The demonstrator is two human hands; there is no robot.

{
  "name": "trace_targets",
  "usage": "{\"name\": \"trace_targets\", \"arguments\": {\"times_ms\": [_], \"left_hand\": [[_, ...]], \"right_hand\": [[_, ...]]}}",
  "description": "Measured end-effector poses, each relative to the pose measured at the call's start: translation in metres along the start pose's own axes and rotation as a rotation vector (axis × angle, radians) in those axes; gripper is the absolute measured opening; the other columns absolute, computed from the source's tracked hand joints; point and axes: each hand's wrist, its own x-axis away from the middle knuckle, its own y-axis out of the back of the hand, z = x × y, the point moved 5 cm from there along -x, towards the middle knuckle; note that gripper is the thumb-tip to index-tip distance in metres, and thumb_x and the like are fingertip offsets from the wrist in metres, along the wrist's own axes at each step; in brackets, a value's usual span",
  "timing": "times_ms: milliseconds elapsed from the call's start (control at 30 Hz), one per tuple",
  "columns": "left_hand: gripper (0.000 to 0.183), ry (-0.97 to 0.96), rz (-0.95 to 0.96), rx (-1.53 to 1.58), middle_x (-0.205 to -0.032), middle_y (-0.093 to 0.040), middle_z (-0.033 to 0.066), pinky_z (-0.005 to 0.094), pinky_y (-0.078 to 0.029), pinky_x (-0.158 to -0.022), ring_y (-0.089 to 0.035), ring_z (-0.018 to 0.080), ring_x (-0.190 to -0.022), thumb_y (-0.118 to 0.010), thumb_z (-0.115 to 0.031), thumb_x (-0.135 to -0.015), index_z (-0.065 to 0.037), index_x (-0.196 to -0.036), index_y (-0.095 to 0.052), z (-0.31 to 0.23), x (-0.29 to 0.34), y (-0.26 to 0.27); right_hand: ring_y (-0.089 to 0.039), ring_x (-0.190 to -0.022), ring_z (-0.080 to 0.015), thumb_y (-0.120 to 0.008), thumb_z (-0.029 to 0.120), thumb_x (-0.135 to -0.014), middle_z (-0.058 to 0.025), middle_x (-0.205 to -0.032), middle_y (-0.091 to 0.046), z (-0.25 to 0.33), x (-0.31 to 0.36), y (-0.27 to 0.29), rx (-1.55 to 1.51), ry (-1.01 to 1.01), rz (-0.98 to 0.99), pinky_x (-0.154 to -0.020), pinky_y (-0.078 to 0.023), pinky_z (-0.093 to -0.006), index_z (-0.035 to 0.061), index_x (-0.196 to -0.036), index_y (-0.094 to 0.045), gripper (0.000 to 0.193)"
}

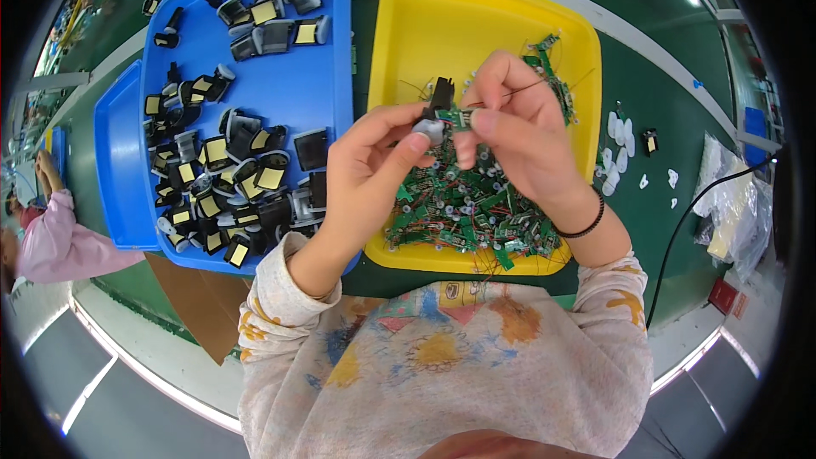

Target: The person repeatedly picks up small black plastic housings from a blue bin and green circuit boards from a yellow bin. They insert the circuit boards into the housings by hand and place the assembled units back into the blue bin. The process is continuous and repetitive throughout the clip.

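And here, just beyond the patterned top (442, 348), comes the fine work: it looks like a fitting step, a small green circuit board (456, 120) brought up to a black housing (440, 98) with a rounded grey end (432, 131). The next move seems to call for a steady left side and delicate guiding from the right, minding those thin wires!

The left hand (367, 151) is closed to a narrow pinch, thumb and forefinger on the housing's grey end. The right hand (525, 132), dark band (585, 219) at the wrist, pinches the board between thumb and finger; whether board and housing are joined, one cannot tell.

Both pieces are up above the yellow tray (425, 25), over a tangle of wired boards (463, 208). Left of it, the blue tray (280, 81) carries scattered black housings (217, 151) with cream pads. Over on the right, white ovals (625, 132) lie on the green table (627, 208), a clear bag (735, 212) beyond, and away at far left, a co-worker's pink sleeve (68, 240)!
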Motion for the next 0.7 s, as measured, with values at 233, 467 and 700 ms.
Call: {"name": "trace_targets", "arguments": {"times_ms": [233,467,700], "left_hand": [[0.025,-0.054,0.181,0.091,-0.100,-0.056,0.0111,0.0284,-0.047,-0.081,-0.057,0.0166,-0.094,-0.055,0.001,-0.083,0.006,-0.107,-0.050,-0.008,0.007,-0.003],[0.023,-0.008,0.032,0.202,-0.104,-0.051,0.0099,0.0283,-0.046,-0.083,-0.053,0.0159,-0.097,-0.058,0.006,-0.077,0.002,-0.099,-0.051,0.001,0.002,0.001],[0.024,-0.039,-0.003,0.191,-0.105,-0.047,0.0088,0.0282,-0.046,-0.084,-0.051,0.0154,-0.099,-0.057,0.008,-0.077,0.001,-0.098,-0.048,-0.001,0.002,0.000]], "right_hand": [[-0.059,-0.084,-0.0128,-0.059,-0.002,-0.079,-0.0081,-0.094,-0.059,-0.006,0.011,0.000,0.271,0.138,0.039,-0.071,-0.050,-0.0246,-0.0019,-0.101,-0.053,0.023],[-0.059,-0.059,-0.0230,-0.067,-0.003,-0.065,-0.0100,-0.069,-0.060,0.016,0.020,-0.014,1.144,0.765,-0.021,-0.052,-0.048,-0.0279,-0.0004,-0.080,-0.060,0.017],[-0.058,-0.057,-0.0230,-0.066,-0.004,-0.062,-0.0085,-0.070,-0.059,0.011,0.025,-0.017,1.310,0.979,0.037,-0.048,-0.048,-0.0283,-0.0003,-0.078,-0.057,0.018]]}}
